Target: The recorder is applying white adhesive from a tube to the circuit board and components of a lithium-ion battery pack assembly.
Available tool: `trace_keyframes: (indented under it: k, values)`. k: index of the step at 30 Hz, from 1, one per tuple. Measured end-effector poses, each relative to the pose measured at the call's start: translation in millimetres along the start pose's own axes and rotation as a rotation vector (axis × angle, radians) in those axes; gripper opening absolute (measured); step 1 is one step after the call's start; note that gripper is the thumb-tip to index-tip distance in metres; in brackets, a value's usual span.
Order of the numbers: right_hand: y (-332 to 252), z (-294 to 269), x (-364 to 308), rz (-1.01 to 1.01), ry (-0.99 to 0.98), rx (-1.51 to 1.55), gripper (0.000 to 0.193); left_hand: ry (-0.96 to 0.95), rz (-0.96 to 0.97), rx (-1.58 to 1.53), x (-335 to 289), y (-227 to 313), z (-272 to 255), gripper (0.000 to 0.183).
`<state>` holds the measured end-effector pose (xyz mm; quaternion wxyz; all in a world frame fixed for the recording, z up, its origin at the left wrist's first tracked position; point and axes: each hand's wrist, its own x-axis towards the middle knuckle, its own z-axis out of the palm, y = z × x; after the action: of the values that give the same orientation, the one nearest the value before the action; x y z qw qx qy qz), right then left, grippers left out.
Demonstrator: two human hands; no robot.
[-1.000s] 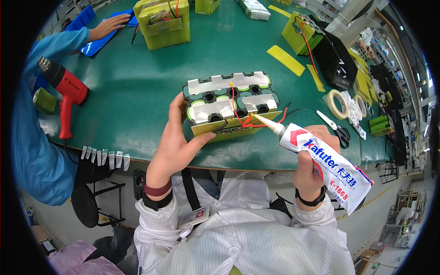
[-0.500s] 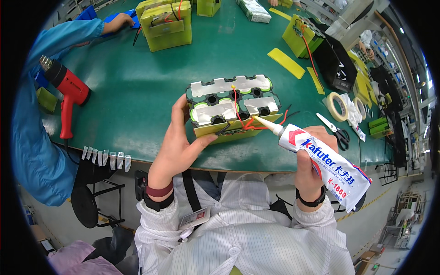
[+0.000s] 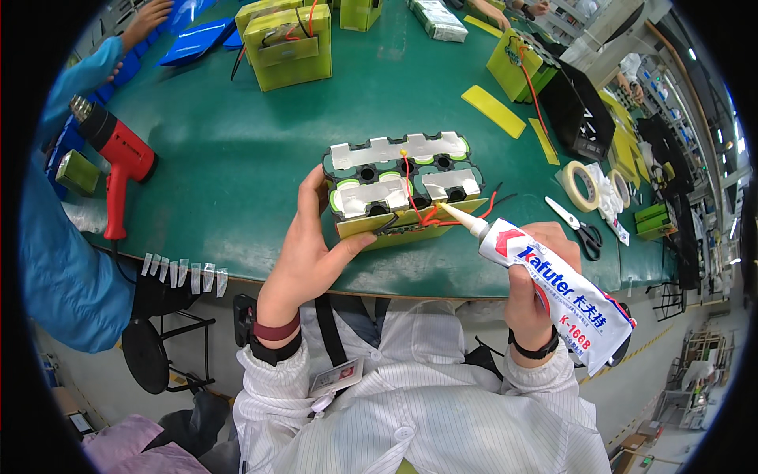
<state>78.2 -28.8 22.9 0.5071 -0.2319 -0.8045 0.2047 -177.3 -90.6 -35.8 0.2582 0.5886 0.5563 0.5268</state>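
The left hand (image 3: pixel 314 268) grips the left end of a battery pack (image 3: pixel 380 194), with its thumb on the near side. The pack is at the near part of the green table (image 3: pixel 229 174), around the middle. It has white strips on top and red wires (image 3: pixel 430 216) at its near side. The right hand (image 3: pixel 524 302) is closed around a white tube (image 3: pixel 570 299). The tube's thin, pale nozzle (image 3: pixel 464 217) points left, to the near edge of the pack, close to the wires. The tip is small, so I can't tell if it touches. To the right lie scissors (image 3: pixel 587 235) with black handles. On the far left is a red heat gun (image 3: pixel 130 158), near a person's blue sleeve (image 3: pixel 75 268).
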Motion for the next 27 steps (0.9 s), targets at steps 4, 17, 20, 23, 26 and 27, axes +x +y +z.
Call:
trace_keyframes:
  k: [4,17,20,23,26,27]
  values:
    - [1.9,0.2,0.1,-0.011,0.008,-0.009,0.034,0.000,0.009,-0.011,0.2,0.8,0.6,0.085]
    - [2.6,5.0,3.0,-0.056,0.014,-0.015,0.037,-0.004,0.018,-0.029,2.2,2.3,0.3,0.083]
    - [0.6,4.1,5.8,-0.057,-0.007,-0.030,0.037,0.001,0.013,-0.028,2.1,3.8,0.2,0.083]
    - [-1.4,3.0,8.4,-0.062,-0.025,-0.032,0.034,0.005,0.007,-0.040,1.3,3.7,0.0,0.083]
    - [0.6,0.4,6.9,-0.047,-0.002,0.024,0.030,0.006,0.016,-0.047,2.2,5.2,0.3,0.083]
    - [0.6,-0.2,4.9,-0.013,0.014,0.073,0.026,0.007,0.021,-0.034,1.9,5.6,0.0,0.083]
